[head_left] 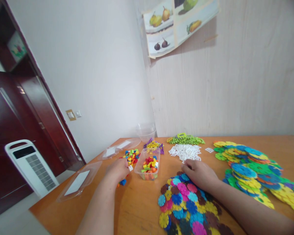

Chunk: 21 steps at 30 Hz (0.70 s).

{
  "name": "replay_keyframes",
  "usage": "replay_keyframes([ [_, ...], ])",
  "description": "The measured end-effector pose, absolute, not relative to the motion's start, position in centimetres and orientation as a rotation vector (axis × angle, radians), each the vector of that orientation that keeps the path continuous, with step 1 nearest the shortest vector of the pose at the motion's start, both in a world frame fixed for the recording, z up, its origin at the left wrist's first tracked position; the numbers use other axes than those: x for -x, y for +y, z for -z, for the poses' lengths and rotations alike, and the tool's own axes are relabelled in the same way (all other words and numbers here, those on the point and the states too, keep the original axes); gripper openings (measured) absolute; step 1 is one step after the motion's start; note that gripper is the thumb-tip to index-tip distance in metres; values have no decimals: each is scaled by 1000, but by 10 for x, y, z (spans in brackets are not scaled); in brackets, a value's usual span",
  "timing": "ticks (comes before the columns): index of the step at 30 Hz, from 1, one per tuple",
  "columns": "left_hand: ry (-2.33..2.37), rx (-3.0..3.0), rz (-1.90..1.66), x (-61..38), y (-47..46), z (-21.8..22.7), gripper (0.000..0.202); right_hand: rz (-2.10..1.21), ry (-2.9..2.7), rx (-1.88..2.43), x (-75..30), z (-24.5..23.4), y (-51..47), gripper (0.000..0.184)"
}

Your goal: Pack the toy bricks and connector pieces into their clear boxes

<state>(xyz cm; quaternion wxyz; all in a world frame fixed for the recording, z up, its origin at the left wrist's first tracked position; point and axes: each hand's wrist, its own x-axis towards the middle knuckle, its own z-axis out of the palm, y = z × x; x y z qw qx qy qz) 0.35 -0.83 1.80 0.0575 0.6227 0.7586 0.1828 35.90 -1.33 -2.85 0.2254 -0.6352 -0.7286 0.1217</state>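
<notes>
My left hand (119, 169) reaches into a pile of small coloured building blocks (132, 156), left of a clear plastic tub. Its fingers are curled together, with a small white piece at the fingertips; whether they hold it or other blocks is hidden. The clear tub (139, 167) contains more red, yellow, orange and green blocks. On the right, my right hand (199, 173) rests loosely closed at the far edge of a heap of flower-shaped plastic discs (178, 199). Nothing shows in its fingers. Just beyond it lies a pile of white plastic pieces (185, 151).
Larger disc pieces (250, 171) are heaped at the right. Green pieces (186, 139) and purple and yellow pieces (154, 144) lie at the back, near an upright clear container (146, 131). Clear lids (79, 181) with white labels line the table's left side.
</notes>
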Motion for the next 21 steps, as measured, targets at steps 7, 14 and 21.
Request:
replay_keyframes([
  [7, 2311, -2002, -426, -2, -2, -13, 4, -326, -2008, 1759, -359, 30, -12, 37],
  [14, 2329, -2057, -483, -2, -5, -22, 6, -329, -2002, 1741, -360, 31, -12, 36],
  [21, 2209, -1957, -156, -16, -15, -18, 12, -327, -1998, 1738, -360, 31, -13, 36],
])
